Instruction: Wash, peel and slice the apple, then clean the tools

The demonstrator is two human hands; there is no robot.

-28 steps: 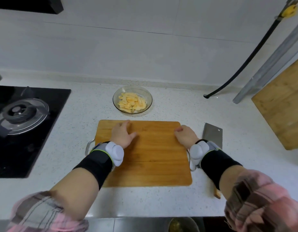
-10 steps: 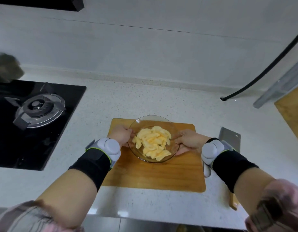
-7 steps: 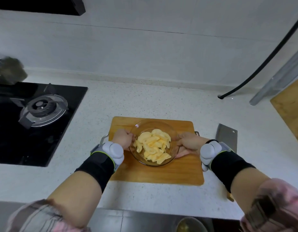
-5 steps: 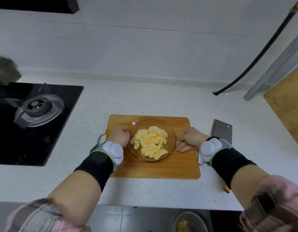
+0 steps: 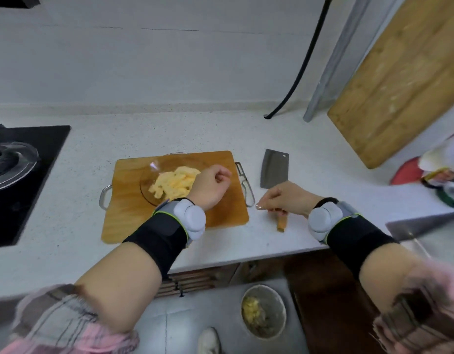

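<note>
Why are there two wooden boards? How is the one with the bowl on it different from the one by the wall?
The cutting board under the glass bowl lies flat on the counter, while the second board leans tilted on the right. The flat one has metal handles at its sides; none show on the leaning one. The flat one carries the bowl; the leaning one carries nothing. Both are light brown wood.

Bowl [image 5: 154, 185] on board [image 5: 129, 215]; peeler [image 5: 245, 185] then cleaver [image 5: 274, 172] to right.
</note>
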